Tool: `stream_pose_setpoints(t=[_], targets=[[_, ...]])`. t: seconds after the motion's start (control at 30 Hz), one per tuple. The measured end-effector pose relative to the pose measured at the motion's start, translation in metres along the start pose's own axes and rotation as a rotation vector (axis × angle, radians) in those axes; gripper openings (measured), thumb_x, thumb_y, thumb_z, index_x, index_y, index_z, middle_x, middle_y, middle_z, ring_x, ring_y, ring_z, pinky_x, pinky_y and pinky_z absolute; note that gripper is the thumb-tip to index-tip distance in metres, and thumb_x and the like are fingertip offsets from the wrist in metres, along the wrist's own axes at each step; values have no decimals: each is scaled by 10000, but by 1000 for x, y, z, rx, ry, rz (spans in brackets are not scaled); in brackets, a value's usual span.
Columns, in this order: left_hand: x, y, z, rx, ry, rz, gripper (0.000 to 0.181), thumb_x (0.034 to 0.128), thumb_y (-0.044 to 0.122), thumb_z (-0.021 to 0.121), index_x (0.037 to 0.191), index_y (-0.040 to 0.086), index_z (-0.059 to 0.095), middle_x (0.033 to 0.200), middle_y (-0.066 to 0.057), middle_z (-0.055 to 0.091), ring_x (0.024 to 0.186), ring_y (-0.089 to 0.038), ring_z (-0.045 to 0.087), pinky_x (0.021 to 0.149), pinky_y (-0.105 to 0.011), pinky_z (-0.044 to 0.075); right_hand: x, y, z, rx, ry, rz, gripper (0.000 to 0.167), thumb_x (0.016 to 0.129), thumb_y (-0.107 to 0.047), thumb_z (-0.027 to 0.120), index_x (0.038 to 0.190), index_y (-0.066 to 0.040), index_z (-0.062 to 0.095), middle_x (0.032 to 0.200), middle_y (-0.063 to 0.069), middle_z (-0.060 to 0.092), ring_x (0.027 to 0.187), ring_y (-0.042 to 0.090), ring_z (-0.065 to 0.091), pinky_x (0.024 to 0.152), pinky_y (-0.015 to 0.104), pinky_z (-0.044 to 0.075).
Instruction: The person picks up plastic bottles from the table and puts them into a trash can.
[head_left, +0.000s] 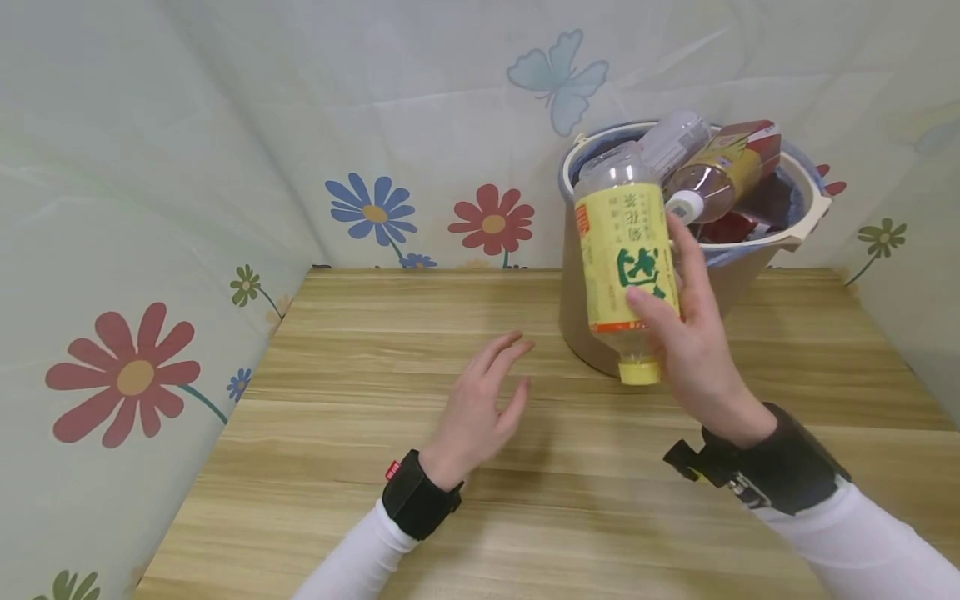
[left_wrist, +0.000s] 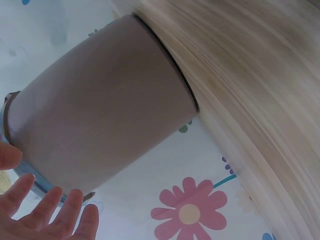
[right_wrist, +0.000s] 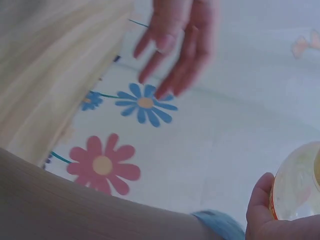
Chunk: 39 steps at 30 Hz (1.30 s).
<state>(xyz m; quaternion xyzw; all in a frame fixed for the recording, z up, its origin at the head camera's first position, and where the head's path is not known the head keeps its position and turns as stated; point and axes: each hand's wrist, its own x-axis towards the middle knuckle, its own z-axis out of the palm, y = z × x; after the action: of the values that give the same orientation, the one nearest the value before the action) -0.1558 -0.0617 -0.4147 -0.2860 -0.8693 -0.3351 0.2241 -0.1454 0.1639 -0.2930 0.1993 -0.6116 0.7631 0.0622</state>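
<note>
My right hand (head_left: 697, 350) grips a clear plastic bottle (head_left: 626, 242) with a yellow label and a yellow cap, its cap end pointing down toward me. The bottle is in front of the near left side of a brown bin (head_left: 585, 317). In the right wrist view, part of the bottle (right_wrist: 295, 190) shows at the right edge, with the thumb against it. My left hand (head_left: 476, 408) hovers left of the bin, fingers loosely spread and holding nothing. The left wrist view shows its fingers (left_wrist: 50, 215) near the bin's rim.
The bin, lined with a blue bag, holds another bottle with a white cap (head_left: 712, 179), a clear bottle (head_left: 675, 142) and a red box (head_left: 757, 142). It stands on a wood-grain table (head_left: 360, 375) against a flower-printed curtain (head_left: 420, 100).
</note>
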Motion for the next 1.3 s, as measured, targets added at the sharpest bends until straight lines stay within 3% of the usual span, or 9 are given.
stream_pose_setpoints(t=[0.23,0.37,0.57,0.7,0.87,0.97,1.13,1.2,1.3], targets=[[4,5,2,-26,-4,-5,399,991,152,568,1385,93,553,1455,-98,541,1351,-248,544,1116,-423,480,32,-31,-9,169,203,-93,609,1019,-103,442,1562,-297,249,1482,52,404,1181,178,581,822,265,594],[5,6,3,-32,4,-3,400,982,138,574,1377,80,563,1445,-101,547,1338,-248,556,1111,-413,486,52,-43,-23,244,338,-139,578,994,-123,471,1514,-323,313,1502,18,418,1326,232,476,937,334,550],[5,6,4,-39,17,18,413,966,107,589,1378,91,560,1440,-110,552,1326,-253,565,1093,-408,500,76,-55,-52,365,510,-135,507,1042,-100,439,1450,-376,319,1455,-84,457,1332,145,470,1106,335,427],[5,5,5,-33,20,20,409,970,119,585,1378,98,558,1439,-113,554,1329,-253,564,1093,-406,500,83,-56,-66,400,583,-110,592,1056,-78,430,1489,-422,219,1481,-130,394,1329,85,461,1169,300,356],[5,4,5,-29,17,17,410,971,119,586,1380,93,559,1446,-115,550,1339,-252,557,1104,-405,492,83,-55,-69,191,593,-106,725,1037,-45,456,1560,-379,81,1548,-122,257,1363,46,379,1142,218,354],[4,4,5,-32,15,16,408,973,118,581,1380,87,559,1451,-118,546,1345,-257,552,1108,-412,488,80,-55,-69,0,612,-102,653,1025,-70,472,1565,-305,188,1548,-125,206,1345,24,347,1109,156,351],[5,4,5,-33,10,16,410,967,104,589,1374,64,565,1452,-119,544,1344,-259,553,1109,-412,488,74,-53,-73,-335,651,-11,508,1028,-173,421,1528,-239,362,1640,-96,41,1464,16,101,1167,89,127],[5,4,6,-31,11,20,409,964,100,592,1370,56,567,1448,-119,546,1340,-259,557,1105,-409,491,74,-52,-74,-419,642,18,474,1027,-191,404,1501,-194,419,1632,-71,81,1472,47,107,1170,117,159],[5,4,6,-27,11,22,410,962,100,595,1369,56,568,1446,-119,548,1338,-258,558,1102,-409,493,77,-51,-77,-475,603,59,466,1022,-186,384,1474,-112,471,1486,-75,250,1339,42,281,1034,107,319]])
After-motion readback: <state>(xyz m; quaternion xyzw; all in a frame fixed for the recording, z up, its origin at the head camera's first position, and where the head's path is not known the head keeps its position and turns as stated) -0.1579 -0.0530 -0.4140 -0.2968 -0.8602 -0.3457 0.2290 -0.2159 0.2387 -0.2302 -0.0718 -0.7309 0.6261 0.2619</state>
